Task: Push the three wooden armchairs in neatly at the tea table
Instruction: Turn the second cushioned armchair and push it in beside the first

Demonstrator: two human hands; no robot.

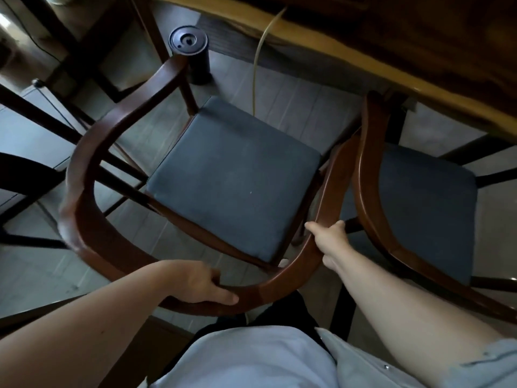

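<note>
Wooden armchair (232,175) with curved one-piece back-and-arm rail and dark padded seat, standing on the tiled floor (282,91) just short of the counter's near edge, angled rather than square to it; front of seat not yet under the counter (363,60). Judged rigid and fairly heavy, smooth lacquered rail likely a little slippery, legs apt to drag or chatter on tile; best held at the rear curve of the rail, both sides, for steering. Left hand (201,284) wrapped over the rear curve of the rail, fingers closed on it. Right hand (330,239) clasped around the rail's right arm, fingers closed on it, right beside the neighbouring rail. Second armchair (419,208) to the right, arm tip at the counter's edge, its rail nearly touching the first; risk of rubbing judged. Dark cylindrical container (193,54) on the floor near the left arm tip, lidded, contents hidden. Pale cord (258,54) hanging from the counter edge to the floor
</note>
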